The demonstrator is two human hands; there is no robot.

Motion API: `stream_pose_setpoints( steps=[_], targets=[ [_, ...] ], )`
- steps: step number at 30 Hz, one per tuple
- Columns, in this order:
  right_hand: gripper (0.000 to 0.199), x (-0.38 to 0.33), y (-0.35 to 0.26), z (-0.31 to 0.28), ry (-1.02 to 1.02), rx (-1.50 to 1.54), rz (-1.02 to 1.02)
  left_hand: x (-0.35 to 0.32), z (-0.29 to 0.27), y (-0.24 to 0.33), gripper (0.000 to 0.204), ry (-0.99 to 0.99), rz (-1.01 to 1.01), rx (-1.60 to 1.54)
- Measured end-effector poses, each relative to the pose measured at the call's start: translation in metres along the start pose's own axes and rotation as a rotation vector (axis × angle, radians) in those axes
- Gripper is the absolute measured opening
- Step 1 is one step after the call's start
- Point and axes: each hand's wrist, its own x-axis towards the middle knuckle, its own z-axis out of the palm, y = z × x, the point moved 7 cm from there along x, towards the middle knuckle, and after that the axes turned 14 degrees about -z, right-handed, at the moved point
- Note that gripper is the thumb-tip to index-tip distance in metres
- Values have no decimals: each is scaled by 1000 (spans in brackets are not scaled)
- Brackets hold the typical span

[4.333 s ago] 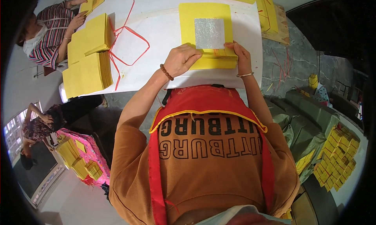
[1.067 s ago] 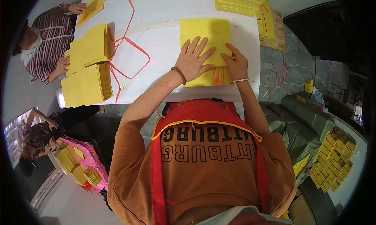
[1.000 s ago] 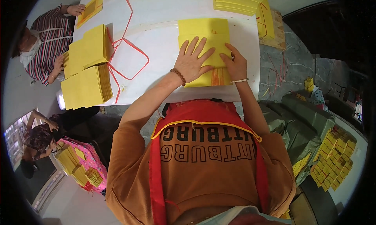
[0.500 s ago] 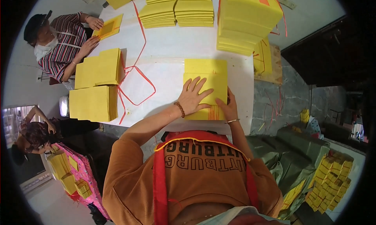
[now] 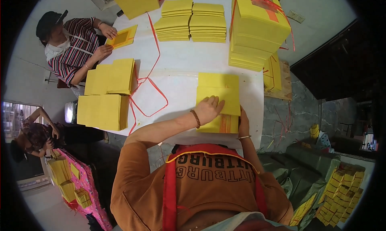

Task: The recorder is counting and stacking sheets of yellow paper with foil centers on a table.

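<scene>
White counter [image 5: 181, 62]: carries all below. Tall bundled stack of yellow paper [image 5: 257, 27], red-strapped, far right. Two flat yellow stacks [image 5: 105, 99], left, beside loose red strap [image 5: 148, 92]. Yellow paper sheets [image 5: 219, 96], directly before me: my left hand [image 5: 209, 109] lies flat and open on top; my right hand [image 5: 243, 120] grips their near right edge.

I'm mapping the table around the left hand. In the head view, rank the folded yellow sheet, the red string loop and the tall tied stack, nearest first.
From the left hand:
1. Folded yellow sheet: under the hand, touching it.
2. Red string loop: to the hand's left on the white table.
3. Tall tied stack: far right corner.
</scene>
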Motion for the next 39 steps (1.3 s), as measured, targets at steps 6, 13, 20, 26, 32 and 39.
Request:
stream_pose_setpoints(
  steps=[6, 13, 20, 26, 32, 39],
  targets=[
    [43, -4, -29, 10, 10, -36, 100, 40, -59, -141, 51, 76, -502, -553],
    [39, -7, -12, 6, 0, -4, 111, 90, 41, -186, 46, 168, -289, -160],
    [37, -10, -5, 0, 19, -57, 96, 116, 115, -172, 50, -8, -187, 123],
    [37, -6, -10, 2, 17, -106, 57, 120, 124, -180, 48, -177, -223, 21],
    [38, -5, -19, 7, 22, -51, 79, 108, 136, -186, 54, -242, -284, 21],
    [46, 3, -44, 5, -27, -271, -124, 117, 120, -178, 48, -272, -233, 105]
  ],
)
